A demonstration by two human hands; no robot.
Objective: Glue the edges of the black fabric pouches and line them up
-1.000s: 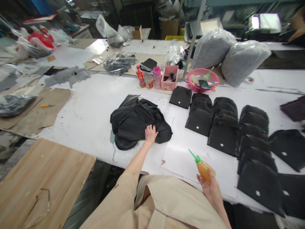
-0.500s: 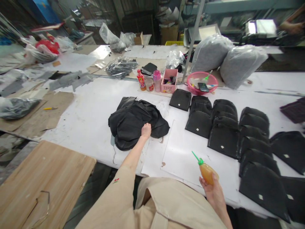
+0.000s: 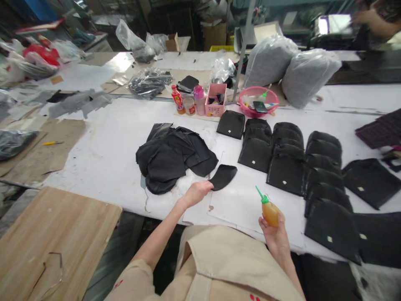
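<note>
My left hand [image 3: 197, 193] pinches one black fabric piece [image 3: 223, 176] by its near end, just off the table in front of a heap of black fabric pieces [image 3: 172, 156]. My right hand [image 3: 273, 228] grips an amber glue bottle [image 3: 270, 211] with a green nozzle, held upright above the near table edge. White paper sheets [image 3: 241, 200] lie between my hands. To the right, several black fabric pieces [image 3: 286, 177] with small white tags are laid out in overlapping rows.
A pink basket [image 3: 250, 95], a pink box [image 3: 216, 104] and small bottles [image 3: 184, 102] stand behind the rows. Two grey plastic-wrapped bundles [image 3: 305, 75] and a metal pole [image 3: 240, 54] are at the back. A wooden board [image 3: 50, 234] lies near left. Another person's arm [image 3: 372, 21] shows far right.
My left hand has pulled one black piece out of the heap and drawn it toward me and to the right. The right hand with the bottle has stayed nearly in place.
</note>
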